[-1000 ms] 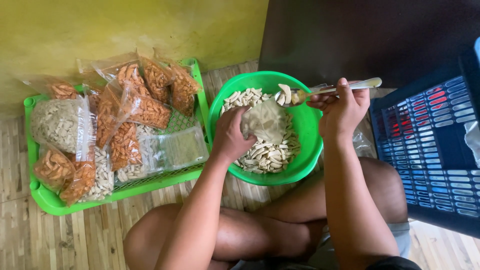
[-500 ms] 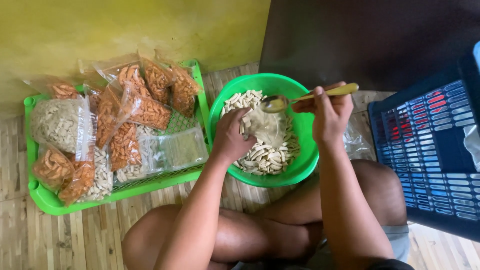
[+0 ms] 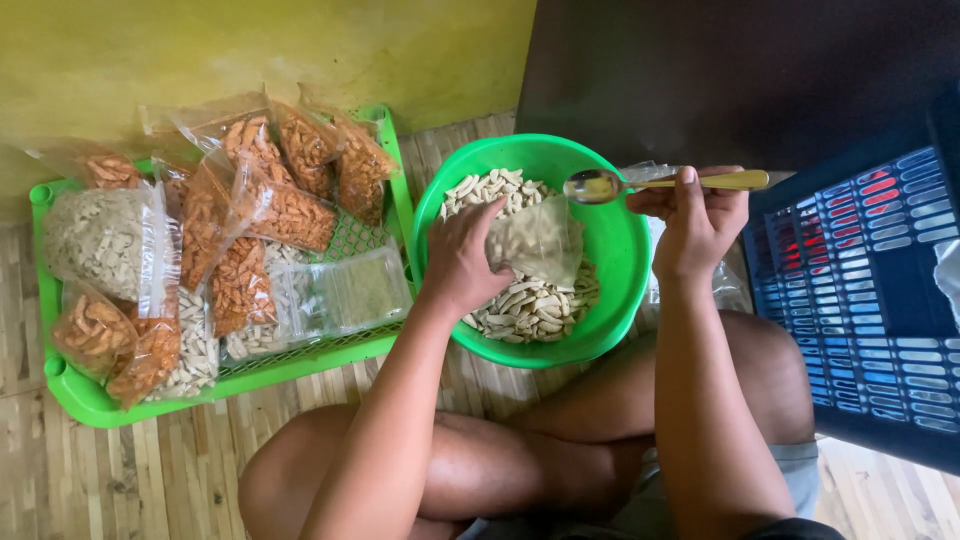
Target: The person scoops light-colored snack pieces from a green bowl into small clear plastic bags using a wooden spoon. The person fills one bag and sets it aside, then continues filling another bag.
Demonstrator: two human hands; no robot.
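Over round green bowl (image 3: pixel 622 240), shiny metal spoon (image 3: pixel 655 184).

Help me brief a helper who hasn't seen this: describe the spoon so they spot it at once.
Find the round green bowl of pale snack pieces beside the green tray. Above the bowl's far rim, the right hand holds the spoon level. It is the only metal thing here: shiny bowl, yellowish handle.

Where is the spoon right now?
In the head view, the spoon is in the right hand, held level above the far right rim of the green bowl, its bowl end pointing left.
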